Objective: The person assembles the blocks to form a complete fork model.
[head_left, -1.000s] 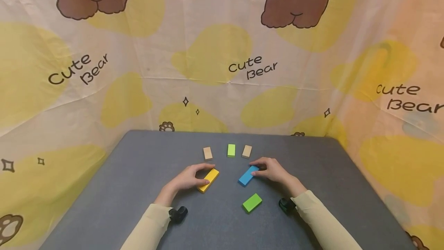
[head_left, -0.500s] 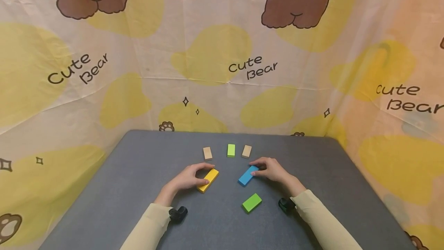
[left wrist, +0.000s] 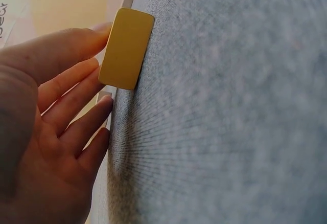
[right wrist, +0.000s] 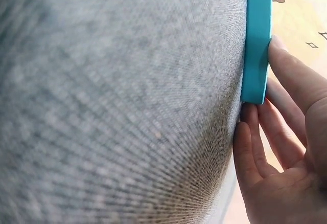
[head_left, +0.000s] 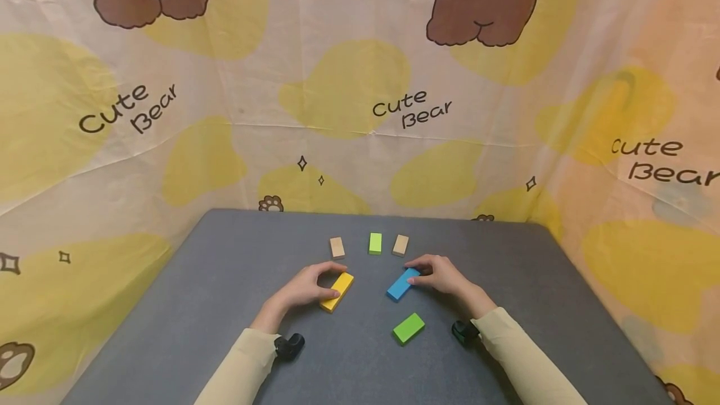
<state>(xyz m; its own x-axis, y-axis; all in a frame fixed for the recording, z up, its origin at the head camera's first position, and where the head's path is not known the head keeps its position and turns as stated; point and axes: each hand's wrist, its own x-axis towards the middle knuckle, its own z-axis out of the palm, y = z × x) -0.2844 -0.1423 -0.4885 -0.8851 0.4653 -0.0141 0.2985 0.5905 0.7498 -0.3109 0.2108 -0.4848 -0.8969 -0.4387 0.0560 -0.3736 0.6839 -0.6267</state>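
Left hand (head_left: 304, 285) pinched yellow block (head_left: 341, 287), right hand (head_left: 443, 275) blue block (head_left: 400, 286), fingers (right wrist: 248, 155) half-curled (free gap between, bench (head_left: 225, 280) edges well off).

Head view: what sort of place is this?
Probably a screened-off tabletop recording spot, though the room beyond is hidden. Printed cloth hangs behind and beside a grey table, and a black camera sits at each wrist.
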